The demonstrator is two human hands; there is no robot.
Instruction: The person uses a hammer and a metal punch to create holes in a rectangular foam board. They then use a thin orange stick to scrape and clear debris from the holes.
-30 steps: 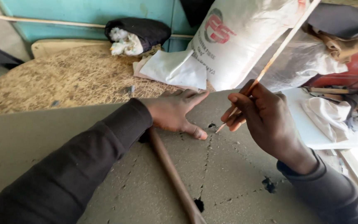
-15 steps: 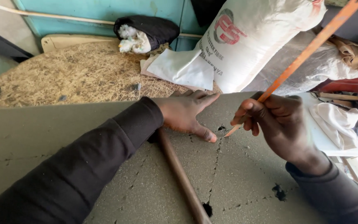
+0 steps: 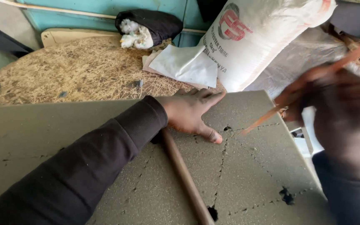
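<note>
Upholstery or mattress-making workshop, small and informal: large grey-green foam sheet (image 3: 238,175) marked with dotted lines and punched holes, matted coir-like fibre pad (image 3: 76,75) behind it, white woven sack (image 3: 263,37) of stuffing, black bag (image 3: 155,23) spilling white wadding, folded white cloth (image 3: 188,66), wooden stick (image 3: 184,179) lying on foam, painted turquoise wall (image 3: 84,12)

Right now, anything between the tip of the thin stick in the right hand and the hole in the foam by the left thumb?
Nothing visible. The thin stick, held in the blurred right hand, points at the hole across bare foam sheet. The left hand lies flat just beside the hole, not over it.
</note>
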